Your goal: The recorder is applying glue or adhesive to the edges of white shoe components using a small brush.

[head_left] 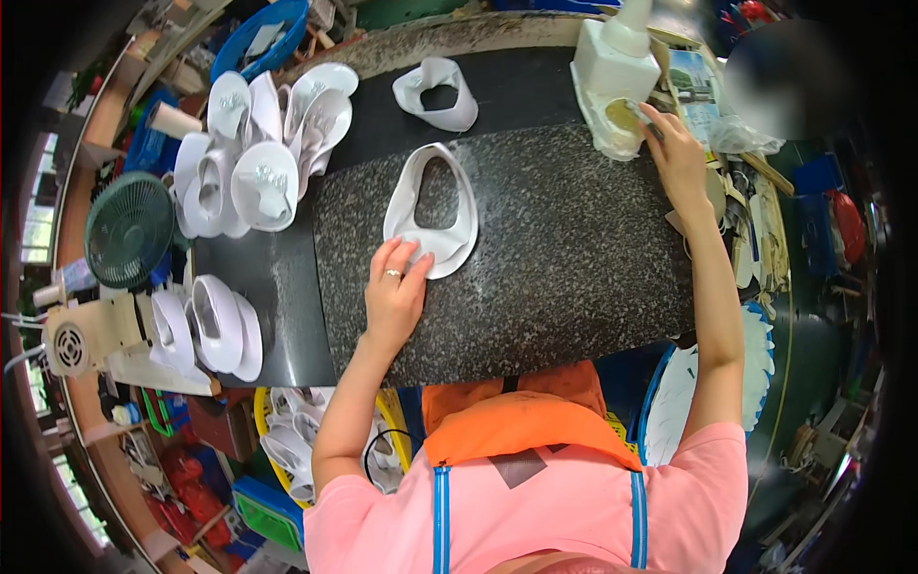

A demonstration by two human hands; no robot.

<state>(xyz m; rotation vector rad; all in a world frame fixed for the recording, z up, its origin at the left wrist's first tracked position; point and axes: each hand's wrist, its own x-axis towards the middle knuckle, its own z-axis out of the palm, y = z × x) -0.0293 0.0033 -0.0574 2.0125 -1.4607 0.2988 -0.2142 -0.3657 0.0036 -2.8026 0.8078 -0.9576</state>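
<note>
A white shoe upper (466,203), ring-shaped with an oval opening, lies on the speckled dark stone slab (564,258). My left hand (395,297) grips its near end, fingertips pressed on the white material. At the far right, my right hand (677,158) is closed around a slim greyish tool (653,124), perhaps a brush; its tip is hard to make out. That tip is at a pool of yellowish paste (623,115) in the open mouth of a white plastic container (617,62). A second white upper (459,110) sits farther back, untouched.
Stacked white uppers (268,182) stand at the back left, with several more (220,325) nearer. Beyond the left edge are a green fan (130,230) and a beige machine (91,335). A yellow basket (260,421) of white pieces sits below. Clear plastic wrap (751,134) lies right of the container.
</note>
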